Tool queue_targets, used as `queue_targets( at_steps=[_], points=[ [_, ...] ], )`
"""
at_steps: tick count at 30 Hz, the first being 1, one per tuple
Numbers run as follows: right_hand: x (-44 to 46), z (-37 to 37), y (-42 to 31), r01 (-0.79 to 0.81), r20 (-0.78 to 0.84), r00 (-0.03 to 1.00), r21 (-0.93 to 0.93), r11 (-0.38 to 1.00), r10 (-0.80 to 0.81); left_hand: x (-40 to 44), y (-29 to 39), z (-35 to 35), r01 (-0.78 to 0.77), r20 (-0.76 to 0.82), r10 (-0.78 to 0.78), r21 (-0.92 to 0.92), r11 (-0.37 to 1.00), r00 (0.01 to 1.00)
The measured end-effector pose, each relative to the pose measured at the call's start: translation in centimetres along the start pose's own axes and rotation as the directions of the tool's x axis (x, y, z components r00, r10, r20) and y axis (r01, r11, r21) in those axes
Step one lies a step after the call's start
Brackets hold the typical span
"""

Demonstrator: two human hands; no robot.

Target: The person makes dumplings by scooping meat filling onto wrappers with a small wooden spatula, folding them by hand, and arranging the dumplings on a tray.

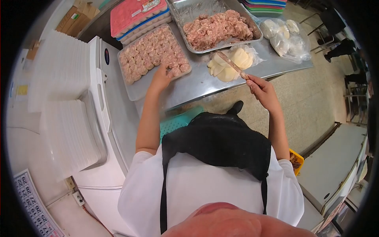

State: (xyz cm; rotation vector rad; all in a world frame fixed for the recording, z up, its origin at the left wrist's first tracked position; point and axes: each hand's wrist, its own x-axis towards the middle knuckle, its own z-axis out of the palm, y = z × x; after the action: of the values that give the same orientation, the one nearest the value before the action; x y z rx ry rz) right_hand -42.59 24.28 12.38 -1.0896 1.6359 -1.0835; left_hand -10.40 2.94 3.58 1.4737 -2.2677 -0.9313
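My left hand (161,77) is at the near right part of a plastic tray (136,94) filled with rows of meat dumplings (144,55); its fingertips touch or hover by one dumpling, and what they grip is too small to tell. In my right hand (262,91) is a flat wooden stick (233,65), smeared with filling, its far end over the pale round wrappers (226,71) on clear plastic. Behind the wrappers, a metal pan (209,49) holds a mound of minced meat (217,29).
Stacked dumpling trays with a pink cover (136,15) stand at the back left. Bagged wrappers (286,37) lie on the steel table (201,85) at right. White trays (67,134) are stacked on a freezer at left. A green basket (179,120) is below the table edge.
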Motion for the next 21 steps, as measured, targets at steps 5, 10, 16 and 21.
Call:
queue_targets(
  at_steps=[5, 10, 16, 21],
  points=[
    [0.0, -0.4, 1.9, 0.044, -0.004, 0.999, -0.013, 0.999, -0.044, -0.2, -0.4, 0.0, 0.074, -0.018, -0.074, -0.008, 0.997, 0.997],
    [0.1, 0.2, 1.4, 0.051, 0.004, 0.999, -0.019, 0.999, -0.051, -0.1, -0.4, 0.5, -0.051, -0.095, 0.046, -0.056, 0.997, 0.994],
    [0.9, 1.3, 1.2, 0.074, 0.055, 0.996, 0.005, 0.997, -0.074, 0.0, -2.0, 1.0, -0.038, -0.067, 0.030, -0.109, 0.993, 0.997],
    [1.0, 1.4, 0.8, 0.054, 0.076, 0.996, -0.024, 0.998, -0.052, -1.0, 0.1, 1.2, -0.012, -0.065, 0.008, -0.063, 0.998, 0.998]
  ],
)
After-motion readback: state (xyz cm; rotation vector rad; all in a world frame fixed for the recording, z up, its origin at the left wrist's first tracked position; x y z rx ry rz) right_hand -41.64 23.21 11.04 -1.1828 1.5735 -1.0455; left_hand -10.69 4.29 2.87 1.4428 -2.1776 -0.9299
